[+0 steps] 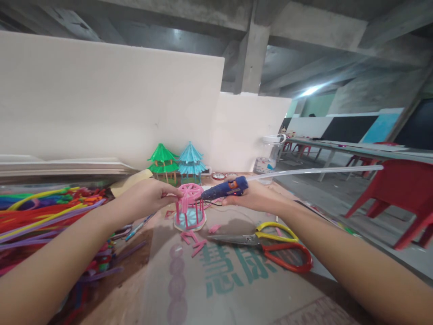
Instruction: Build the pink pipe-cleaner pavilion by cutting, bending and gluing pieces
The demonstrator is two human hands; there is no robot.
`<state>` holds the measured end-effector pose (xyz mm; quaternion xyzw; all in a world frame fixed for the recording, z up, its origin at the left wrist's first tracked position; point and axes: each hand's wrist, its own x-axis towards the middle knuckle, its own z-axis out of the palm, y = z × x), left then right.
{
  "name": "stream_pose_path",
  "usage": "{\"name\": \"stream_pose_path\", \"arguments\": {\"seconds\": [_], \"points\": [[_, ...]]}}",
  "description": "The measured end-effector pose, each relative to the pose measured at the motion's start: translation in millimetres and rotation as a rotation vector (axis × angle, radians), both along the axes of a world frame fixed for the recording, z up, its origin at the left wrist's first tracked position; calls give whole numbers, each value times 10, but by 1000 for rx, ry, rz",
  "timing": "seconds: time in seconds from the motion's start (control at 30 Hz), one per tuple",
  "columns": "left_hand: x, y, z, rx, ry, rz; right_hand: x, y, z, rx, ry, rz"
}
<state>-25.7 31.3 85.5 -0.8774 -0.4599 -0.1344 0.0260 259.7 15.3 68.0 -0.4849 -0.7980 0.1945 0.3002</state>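
My right hand (241, 196) grips a blue hot glue gun (225, 188), a long clear glue stick trailing out of its back. The gun's nozzle points left and reaches the pink model pavilion (191, 192), which has a ring-shaped spoked top, thin pink posts and a pale blue and white base. At the left edge of that top, my left hand (165, 193) is closed in a pinch on the pink frame; whether a small loose strip is also between the fingertips, I cannot tell. Several short pink strips (194, 239) lie in front of the base.
Large scissors (260, 241) with yellow and red handles lie on the printed cardboard (189, 289). Behind stand a green model pavilion (163, 162) and a blue one (190, 161). Colourful pipe cleaners (43, 221) pile up at left. A clear plastic jug (267, 153) stands back right.
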Motion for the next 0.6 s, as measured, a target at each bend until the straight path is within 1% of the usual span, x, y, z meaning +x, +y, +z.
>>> {"name": "stream_pose_path", "arguments": {"seconds": [0.3,0.47,0.6], "points": [[-22,31,-25,-6,-12,-28,19,-6,6,0,35,94],[-6,10,-13,-4,-12,-29,40,20,6,7,41,173],[-2,5,-11,6,-14,-27,38,32,-15,-43,52,155]]}}
